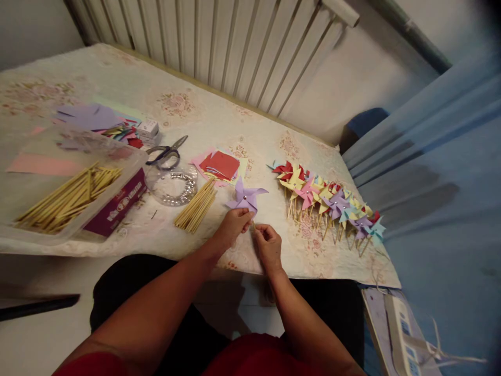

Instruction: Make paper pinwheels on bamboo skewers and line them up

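Note:
A lilac paper pinwheel (248, 198) with a small bead-like dot at its centre is held just above the table's front part. My left hand (235, 225) is closed in a pinch at the pinwheel's lower blade. Just to the right, my right hand (270, 244) pinches the thin stick (253, 226) below the blades; most of the stick is hidden by the fingers. Left of my hands lies a bundle of thin wooden sticks (195, 205). Behind the pinwheel is a pile of coloured paper squares (220, 165), red on top.
Several finished pinwheels (336, 204) lie in a row at the right. On the left are a plastic box (135, 159) of sticks, scissors (166, 154), a clear round dish (158, 196) with shiny beads, a small white box (147, 130) and paper sheets (88, 116). A radiator (203, 47) stands behind.

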Action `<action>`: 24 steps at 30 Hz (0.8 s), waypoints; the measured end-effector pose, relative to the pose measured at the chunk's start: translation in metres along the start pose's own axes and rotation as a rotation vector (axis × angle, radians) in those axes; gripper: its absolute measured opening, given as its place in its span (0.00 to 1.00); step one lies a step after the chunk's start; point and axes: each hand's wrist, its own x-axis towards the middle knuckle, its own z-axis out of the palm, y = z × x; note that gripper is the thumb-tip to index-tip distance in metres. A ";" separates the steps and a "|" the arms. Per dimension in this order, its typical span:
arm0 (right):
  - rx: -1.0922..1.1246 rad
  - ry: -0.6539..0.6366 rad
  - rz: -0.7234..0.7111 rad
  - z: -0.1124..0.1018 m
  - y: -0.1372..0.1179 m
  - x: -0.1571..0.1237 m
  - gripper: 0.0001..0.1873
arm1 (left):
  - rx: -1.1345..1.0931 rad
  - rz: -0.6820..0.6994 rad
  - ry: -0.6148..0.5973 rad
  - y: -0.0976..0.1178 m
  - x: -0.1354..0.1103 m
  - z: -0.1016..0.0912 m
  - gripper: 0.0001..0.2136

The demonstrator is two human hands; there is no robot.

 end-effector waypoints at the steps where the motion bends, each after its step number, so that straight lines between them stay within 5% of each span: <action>1: -0.010 -0.002 -0.008 0.000 0.001 0.000 0.09 | -0.001 0.003 0.000 0.001 0.000 0.000 0.14; 8: 0.033 0.115 0.036 0.002 0.002 0.005 0.10 | 0.320 0.078 0.121 0.005 -0.006 -0.002 0.12; 15: 0.210 0.139 0.157 -0.003 0.004 0.007 0.09 | 0.946 0.422 0.197 -0.011 -0.010 -0.018 0.07; 24: 0.299 0.110 0.190 -0.032 0.011 -0.005 0.06 | 1.154 0.524 0.181 -0.018 -0.011 -0.025 0.10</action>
